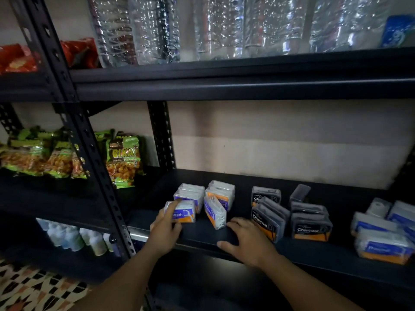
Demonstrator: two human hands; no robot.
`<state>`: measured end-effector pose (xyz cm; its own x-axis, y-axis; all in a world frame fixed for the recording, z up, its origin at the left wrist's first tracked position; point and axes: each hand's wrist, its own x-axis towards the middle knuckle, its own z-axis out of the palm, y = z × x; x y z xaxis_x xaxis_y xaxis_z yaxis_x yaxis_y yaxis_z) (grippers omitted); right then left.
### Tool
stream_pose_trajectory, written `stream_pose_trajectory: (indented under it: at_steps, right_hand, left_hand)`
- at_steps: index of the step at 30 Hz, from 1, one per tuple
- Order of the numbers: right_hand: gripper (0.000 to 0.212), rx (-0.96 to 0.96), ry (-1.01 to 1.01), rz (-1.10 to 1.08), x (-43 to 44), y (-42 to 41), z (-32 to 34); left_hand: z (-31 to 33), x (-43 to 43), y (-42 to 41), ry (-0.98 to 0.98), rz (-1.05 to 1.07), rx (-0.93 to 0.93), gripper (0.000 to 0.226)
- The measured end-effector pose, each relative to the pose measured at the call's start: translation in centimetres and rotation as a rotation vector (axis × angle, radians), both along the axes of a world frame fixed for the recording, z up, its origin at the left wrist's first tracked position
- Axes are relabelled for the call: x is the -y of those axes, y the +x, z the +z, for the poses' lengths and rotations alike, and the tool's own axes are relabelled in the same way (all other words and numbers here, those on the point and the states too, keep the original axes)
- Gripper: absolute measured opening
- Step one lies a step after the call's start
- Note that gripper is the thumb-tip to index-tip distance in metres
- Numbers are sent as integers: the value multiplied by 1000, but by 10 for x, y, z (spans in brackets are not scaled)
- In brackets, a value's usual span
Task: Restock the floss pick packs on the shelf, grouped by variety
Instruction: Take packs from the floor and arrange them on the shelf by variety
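On the black shelf point(202, 234) stand floss pick packs in three groups. At the left are several white "Smooth" packs; my left hand point(166, 227) holds the front one point(183, 213), index finger across its top. One Smooth pack point(215, 213) leans tilted beside it. My right hand point(247, 240) rests flat on the shelf, fingers spread, touching a tilted black "Charcoal" pack point(267, 221). More Charcoal packs point(311, 226) stand to the right. A third group of clear blue-and-orange packs point(384, 245) lies at the far right.
Green snack bags point(123, 158) fill the neighbouring bay at left, behind a black upright post point(98, 176). Water bottles point(224, 25) stand on the shelf above. Small white bottles point(74, 237) sit lower left. Patterned floor shows at bottom left.
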<state>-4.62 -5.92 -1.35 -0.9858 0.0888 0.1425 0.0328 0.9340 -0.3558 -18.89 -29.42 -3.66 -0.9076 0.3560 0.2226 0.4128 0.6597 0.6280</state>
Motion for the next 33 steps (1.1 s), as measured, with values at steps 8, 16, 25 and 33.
stream_pose_trajectory:
  at_steps: [8,16,25,33]
  right_hand:
    - [87,-54,0,-32,1,-3,-7]
    - [92,-79,-25,-58,-1,-6,-10]
    - [95,-70,-27,-45,-2,-6,-11]
    - [94,-59,-5,-53,-3,-7,-13]
  left_hand:
    - [0,5,-2,15,-44,32,69]
    - [28,11,-9,-145,-112,-82,64]
    - [66,4,-21,-700,-153,-304,59]
    - [68,-6,-20,-726,-175,-331,59]
